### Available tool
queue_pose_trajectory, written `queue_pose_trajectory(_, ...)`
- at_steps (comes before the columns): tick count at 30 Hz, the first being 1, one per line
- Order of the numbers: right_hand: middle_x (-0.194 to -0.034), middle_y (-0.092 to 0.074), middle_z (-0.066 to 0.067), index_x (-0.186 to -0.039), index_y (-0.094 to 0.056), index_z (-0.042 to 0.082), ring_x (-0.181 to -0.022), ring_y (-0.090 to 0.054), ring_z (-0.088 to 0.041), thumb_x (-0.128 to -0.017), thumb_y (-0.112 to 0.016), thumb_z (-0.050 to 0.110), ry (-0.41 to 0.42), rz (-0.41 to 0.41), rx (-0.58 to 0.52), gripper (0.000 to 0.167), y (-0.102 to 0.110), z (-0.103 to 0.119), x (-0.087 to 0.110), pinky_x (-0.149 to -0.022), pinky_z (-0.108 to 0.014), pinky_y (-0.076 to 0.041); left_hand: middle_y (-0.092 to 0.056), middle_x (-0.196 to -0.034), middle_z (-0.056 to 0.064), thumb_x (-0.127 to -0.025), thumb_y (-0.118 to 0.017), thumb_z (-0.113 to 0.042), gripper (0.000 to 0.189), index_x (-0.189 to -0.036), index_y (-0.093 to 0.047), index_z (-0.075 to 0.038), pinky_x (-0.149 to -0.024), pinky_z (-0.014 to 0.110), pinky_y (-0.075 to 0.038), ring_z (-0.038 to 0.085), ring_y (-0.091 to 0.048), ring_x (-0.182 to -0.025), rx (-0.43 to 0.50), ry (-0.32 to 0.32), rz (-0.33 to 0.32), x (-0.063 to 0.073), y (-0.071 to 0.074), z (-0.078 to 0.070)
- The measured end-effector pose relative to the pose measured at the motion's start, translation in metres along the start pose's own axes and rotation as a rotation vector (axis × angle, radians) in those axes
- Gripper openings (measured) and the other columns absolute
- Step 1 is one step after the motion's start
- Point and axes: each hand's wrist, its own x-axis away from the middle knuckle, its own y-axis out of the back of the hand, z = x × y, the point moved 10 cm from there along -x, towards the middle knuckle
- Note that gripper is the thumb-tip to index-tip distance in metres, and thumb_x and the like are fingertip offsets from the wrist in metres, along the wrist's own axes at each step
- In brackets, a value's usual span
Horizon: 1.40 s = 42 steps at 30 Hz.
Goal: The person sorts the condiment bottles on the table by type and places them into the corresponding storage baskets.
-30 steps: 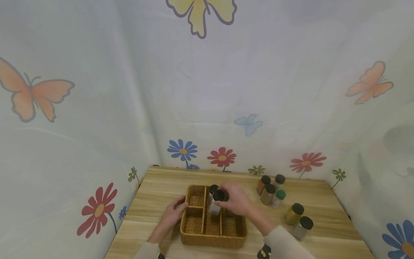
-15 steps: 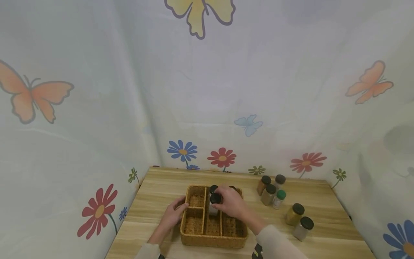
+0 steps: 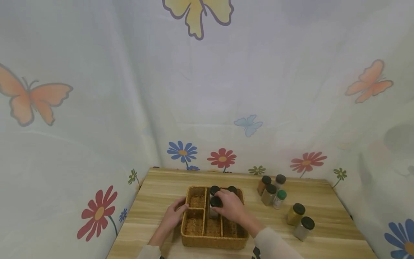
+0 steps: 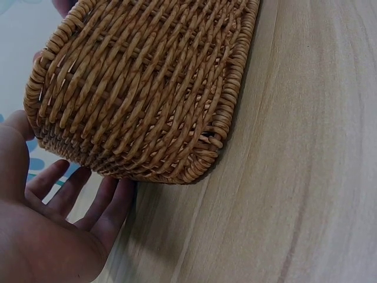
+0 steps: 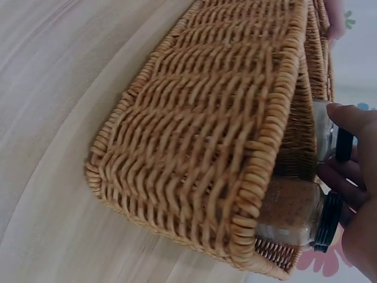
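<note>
A wicker basket [image 3: 213,242] with several compartments sits on the table. My left hand [image 3: 172,217] holds its left side, thumb at the rim and fingers against the outer wall, as the left wrist view [image 4: 56,227] shows for that hand. My right hand [image 3: 231,205] grips a black-lidded spice jar [image 5: 323,132] with pale contents, standing in the long middle compartment. Behind it in that compartment is another black-lidded jar [image 3: 214,190]. A jar of brown spice [image 5: 288,212] stands in the right compartment, its body mostly hidden by my hand in the head view.
Right of the basket, a brown-red jar [image 3: 263,185], a greyish jar [image 3: 269,195], a dark-lidded jar [image 3: 280,181] and a green-capped jar [image 3: 279,199] stand together. Nearer are a yellow jar [image 3: 295,214] and a pale jar [image 3: 303,229]. A printed curtain [image 3: 207,90] surrounds the table [image 3: 161,180].
My right hand has lowered the pale jar into the middle compartment and shifted slightly left, uncovering the brown jar's lid. The left hand stays on the basket.
</note>
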Motion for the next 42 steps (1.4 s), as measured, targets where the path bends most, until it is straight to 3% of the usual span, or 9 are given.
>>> queue_pose_trajectory(11, -0.127, -0.069, -0.014, -0.134, -0.066, 0.006, -0.113, -0.069, -0.031, -0.094, -0.084, 0.036, 0.004, 0.012, 0.039, 0.054, -0.003, 0.002, 0.005, -0.091, -0.048, -0.062, -0.048, -0.157, 0.027, -0.108, -0.064, -0.029, 0.058, -0.157, -0.048, -0.003, -0.103, 0.053, -0.057, 0.045, -0.054, -0.138, -0.01, -0.003, -0.013, 0.002, -0.001, -0.001)
queue_pose_trajectory(15, -0.124, -0.07, -0.014, -0.133, -0.068, 0.004, -0.108, -0.07, -0.029, -0.093, -0.085, 0.033, 0.049, 0.001, 0.017, 0.053, 0.012, 0.007, 0.006, -0.087, -0.045, -0.063, -0.049, -0.157, 0.027, -0.108, -0.064, -0.029, 0.058, -0.157, -0.048, -0.003, -0.102, 0.05, -0.058, 0.042, -0.057, -0.135, -0.019, 0.002, -0.016, 0.0, -0.001, 0.0)
queue_pose_trajectory(22, -0.116, -0.073, -0.007, -0.126, -0.071, 0.005, -0.105, -0.07, -0.025, -0.094, -0.084, 0.028, 0.077, 0.021, -0.085, 0.041, 0.061, -0.002, 0.017, -0.088, -0.044, -0.062, -0.048, -0.158, 0.026, -0.107, -0.065, -0.031, 0.059, -0.157, -0.048, -0.005, -0.103, 0.049, -0.058, 0.042, -0.056, -0.136, -0.027, 0.013, -0.012, -0.002, 0.0, 0.0)
queue_pose_trajectory(28, -0.12, -0.074, -0.009, -0.127, -0.071, 0.006, -0.111, -0.07, -0.03, -0.096, -0.082, 0.025, -0.035, 0.044, -0.198, 0.037, 0.103, -0.038, 0.045, -0.092, -0.05, -0.061, -0.045, -0.159, 0.028, -0.108, -0.065, -0.028, 0.059, -0.158, -0.046, -0.002, -0.101, 0.051, -0.058, 0.045, -0.055, -0.137, -0.007, 0.019, -0.011, 0.002, -0.001, -0.001)
queue_pose_trajectory(32, -0.114, -0.074, -0.002, -0.124, -0.073, 0.009, -0.103, -0.071, -0.022, -0.095, -0.083, 0.022, -0.1, -0.037, -0.202, 0.033, 0.13, -0.073, 0.065, -0.087, -0.043, -0.062, -0.044, -0.159, 0.03, -0.108, -0.064, -0.027, 0.059, -0.158, -0.045, 0.0, -0.1, 0.053, -0.059, 0.047, -0.054, -0.137, 0.003, 0.01, -0.002, 0.002, -0.001, 0.0)
queue_pose_trajectory(35, -0.113, -0.075, -0.006, -0.121, -0.074, 0.007, -0.102, -0.072, -0.026, -0.095, -0.083, 0.019, -0.127, -0.097, -0.245, 0.03, 0.147, -0.099, 0.08, -0.086, -0.043, -0.062, -0.044, -0.159, 0.031, -0.109, -0.063, -0.027, 0.06, -0.158, -0.044, 0.001, -0.1, 0.054, -0.059, 0.047, -0.054, -0.137, 0.007, 0.0, 0.002, 0.001, -0.001, 0.001)
queue_pose_trajectory(42, -0.118, -0.074, -0.019, -0.122, -0.072, 0.0, -0.108, -0.071, -0.039, -0.095, -0.082, 0.016, -0.195, -0.186, -0.235, 0.033, 0.175, -0.148, 0.115, -0.094, -0.059, -0.059, -0.046, -0.157, 0.03, -0.108, -0.064, -0.026, 0.06, -0.157, -0.045, 0.001, -0.101, 0.054, -0.058, 0.045, -0.056, -0.135, -0.005, -0.009, 0.002, -0.001, 0.0, 0.0)
